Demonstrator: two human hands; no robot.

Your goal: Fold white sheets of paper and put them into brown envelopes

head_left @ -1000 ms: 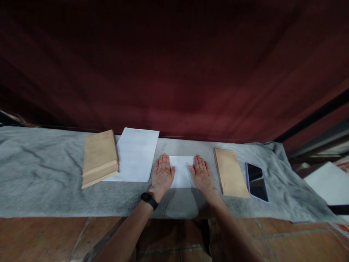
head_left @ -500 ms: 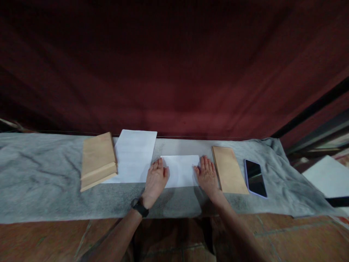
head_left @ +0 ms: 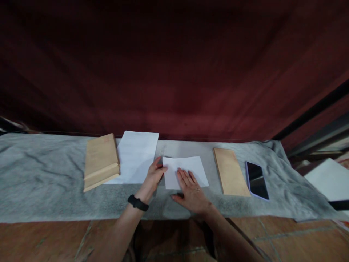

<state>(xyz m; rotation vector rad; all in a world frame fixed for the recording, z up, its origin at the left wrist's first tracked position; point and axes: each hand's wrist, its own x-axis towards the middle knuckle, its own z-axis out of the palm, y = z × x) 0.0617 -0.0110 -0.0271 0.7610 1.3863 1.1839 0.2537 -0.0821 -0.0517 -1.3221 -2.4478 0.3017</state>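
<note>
A white sheet of paper [head_left: 198, 171], which looks folded, lies on the grey cloth in front of me. My left hand [head_left: 155, 171] is at its left edge, thumb over the paper and fingers curled at the side, gripping that edge. Flat on the lower middle of the paper rests my right hand [head_left: 191, 191], fingers stretched out and thumb spread to the left. A dark watch is on my left wrist. Left of the hands sits a larger stack of white paper [head_left: 137, 154].
Brown envelopes [head_left: 100, 154] lie at the left, overlapping the white stack. To the right are another pile of brown envelopes [head_left: 231, 173] and a phone [head_left: 257, 180]. Grey cloth [head_left: 54, 182] covers the narrow table, and a dark red curtain [head_left: 174, 91] hangs behind it.
My right hand has moved left from the paper's right edge onto its lower middle. My left hand has turned from lying flat to gripping the left edge. The paper has tilted slightly.
</note>
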